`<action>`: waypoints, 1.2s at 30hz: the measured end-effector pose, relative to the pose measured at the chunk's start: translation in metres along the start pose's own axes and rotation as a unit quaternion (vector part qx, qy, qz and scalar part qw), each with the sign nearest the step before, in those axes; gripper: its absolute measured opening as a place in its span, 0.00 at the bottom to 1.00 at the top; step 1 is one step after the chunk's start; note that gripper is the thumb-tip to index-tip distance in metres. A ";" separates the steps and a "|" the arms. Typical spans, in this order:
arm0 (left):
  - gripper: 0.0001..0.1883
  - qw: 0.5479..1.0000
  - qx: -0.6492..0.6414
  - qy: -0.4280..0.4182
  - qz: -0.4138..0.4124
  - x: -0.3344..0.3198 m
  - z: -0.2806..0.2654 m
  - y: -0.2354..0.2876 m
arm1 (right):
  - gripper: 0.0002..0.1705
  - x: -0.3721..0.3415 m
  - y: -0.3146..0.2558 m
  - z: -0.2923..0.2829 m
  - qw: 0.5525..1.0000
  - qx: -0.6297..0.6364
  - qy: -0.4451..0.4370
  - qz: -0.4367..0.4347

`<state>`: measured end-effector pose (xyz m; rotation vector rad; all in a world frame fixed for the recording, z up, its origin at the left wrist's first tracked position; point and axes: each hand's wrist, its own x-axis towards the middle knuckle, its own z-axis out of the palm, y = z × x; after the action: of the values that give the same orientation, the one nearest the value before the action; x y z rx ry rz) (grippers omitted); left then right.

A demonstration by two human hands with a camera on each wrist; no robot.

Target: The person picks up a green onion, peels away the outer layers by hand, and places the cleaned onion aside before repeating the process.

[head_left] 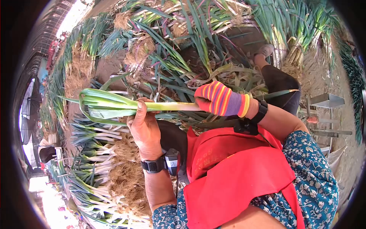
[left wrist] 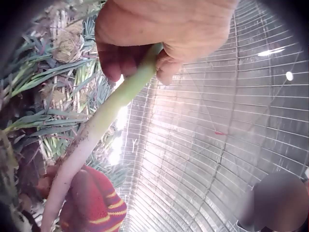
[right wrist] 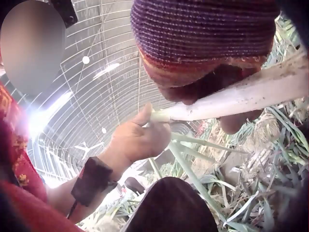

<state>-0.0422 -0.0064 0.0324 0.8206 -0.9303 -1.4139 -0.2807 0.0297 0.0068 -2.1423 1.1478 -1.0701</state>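
Observation:
A long green onion (head_left: 175, 106) lies level across the head view, leaves to the left and white stalk to the right. My bare left hand (head_left: 145, 131) grips it where green turns to white, thumb along the near side. In a striped knit glove, my right hand (head_left: 225, 100) holds the white stalk toward its root end, which the glove covers in the head view. Dirt specks the white stalk (left wrist: 79, 150) in the left wrist view. From the right wrist, the gloved fingers curl around the stalk (right wrist: 207, 106), with the left hand (right wrist: 140, 140) beyond.
Many green onions (head_left: 99, 141) are piled at the left, brown roots (head_left: 127, 171) inward. Loose leaves and untidy onions (head_left: 167, 57) cover the ground ahead. Bundles (head_left: 274, 34) stand at the back right. A metal stand (head_left: 327, 100) is on the right.

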 end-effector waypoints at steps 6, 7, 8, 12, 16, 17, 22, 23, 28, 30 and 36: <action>0.13 0.999 0.015 -0.004 0.039 -0.002 0.010 0.009 | 0.10 -0.007 0.001 -0.005 0.991 -0.021 -0.015 -0.134; 0.13 0.999 0.014 -0.004 0.040 -0.003 0.012 0.008 | 0.10 -0.008 -0.006 -0.003 0.991 -0.021 -0.015 -0.134; 0.13 0.998 0.026 0.056 0.025 -0.004 0.016 0.006 | 0.10 -0.008 -0.012 0.001 0.995 -0.027 0.012 -0.099; 0.13 0.991 0.042 0.128 -0.002 -0.009 0.021 0.000 | 0.07 -0.011 -0.012 0.010 0.992 -0.103 0.056 -0.055; 0.12 0.989 0.067 0.132 -0.005 -0.018 0.024 -0.003 | 0.06 -0.011 -0.008 0.009 0.993 -0.098 0.027 -0.053; 0.12 0.990 0.072 0.125 0.000 -0.018 0.023 -0.004 | 0.07 -0.010 -0.008 0.007 0.995 -0.080 0.019 -0.054; 0.11 0.997 0.043 0.067 0.008 -0.018 0.018 -0.001 | 0.07 -0.010 -0.009 0.011 0.999 -0.036 0.021 0.023; 0.12 0.999 0.038 0.024 0.002 -0.018 0.013 0.001 | 0.06 -0.010 -0.009 0.010 0.997 -0.015 -0.020 0.078; 0.14 0.998 0.021 -0.052 -0.003 -0.016 0.007 0.004 | 0.08 -0.019 0.013 0.014 0.981 -0.048 -0.046 -0.185; 0.15 0.999 0.035 -0.027 -0.020 -0.015 0.005 0.005 | 0.07 -0.012 -0.007 0.007 0.984 -0.012 -0.035 -0.173; 0.13 0.992 0.107 0.046 -0.037 -0.017 0.009 -0.006 | 0.07 -0.010 -0.023 0.016 0.998 0.043 -0.024 -0.029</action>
<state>-0.0514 0.0112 0.0301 1.0827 -1.0002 -1.3429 -0.2607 0.0510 0.0094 -2.1343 1.0058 -1.0662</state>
